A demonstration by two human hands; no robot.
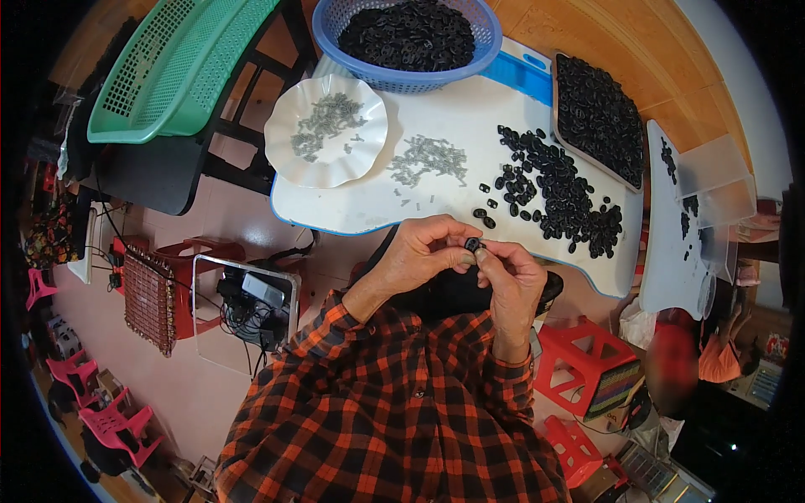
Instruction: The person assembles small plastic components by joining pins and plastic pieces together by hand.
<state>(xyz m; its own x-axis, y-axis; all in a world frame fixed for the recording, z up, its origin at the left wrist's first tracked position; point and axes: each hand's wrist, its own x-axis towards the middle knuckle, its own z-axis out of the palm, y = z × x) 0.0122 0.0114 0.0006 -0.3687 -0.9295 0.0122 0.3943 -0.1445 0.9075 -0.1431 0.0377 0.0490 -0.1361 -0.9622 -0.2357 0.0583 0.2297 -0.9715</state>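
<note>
One small black piece (473,244), gripped between the fingers (453,227) of the left hand (419,256) and of the right hand (511,277); held just before the near edge of the white tabletop (319,205); any markings too small to be read. On the tabletop: one spread of loose black pieces (558,176), too many to be counted; one scatter of clear parts (428,159), likewise uncounted; one white scalloped plate (281,126), more clear parts contained; one blue basket (411,80) and one tray (595,165), both filled with black pieces, the far side occupied by them. Beyond: one green basket (168,84), leftward; two red stools (562,348), rightward; three pink chairs (117,429), far left.
</note>
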